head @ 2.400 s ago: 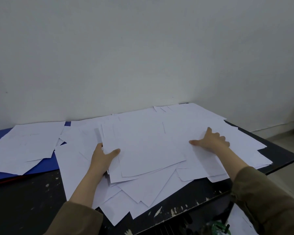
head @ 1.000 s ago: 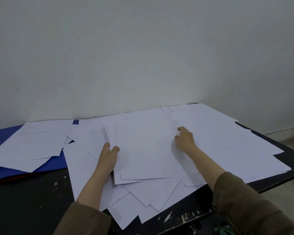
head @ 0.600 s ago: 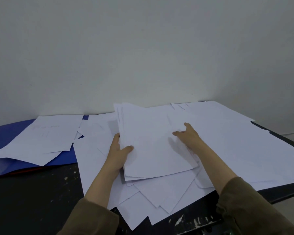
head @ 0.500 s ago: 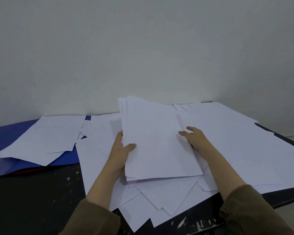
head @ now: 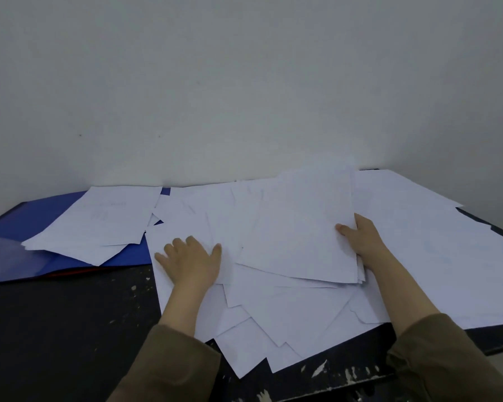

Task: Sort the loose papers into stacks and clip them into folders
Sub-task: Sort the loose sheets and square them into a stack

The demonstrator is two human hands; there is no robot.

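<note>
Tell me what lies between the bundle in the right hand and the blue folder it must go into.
The right hand grips a bundle of white sheets. Toward the flat blue plastic folder, the left hand presses on scattered loose papers, and a loose pile of white sheets covers the folder itself.

Two bare forearms reach into view from the bottom edge, each ending in a bare hand — the left hand [head: 192,261] and the right hand [head: 362,237]. No rings, watch or bracelets show on either. Both arms wear long sleeves of a dull olive-brown cloth, plain and unpatterned. The left sleeve [head: 169,367] ends partway up the forearm in a soft, loose cuff. The right sleeve [head: 444,361] does likewise — its fabric bunched into folds near the lower right corner.
</note>
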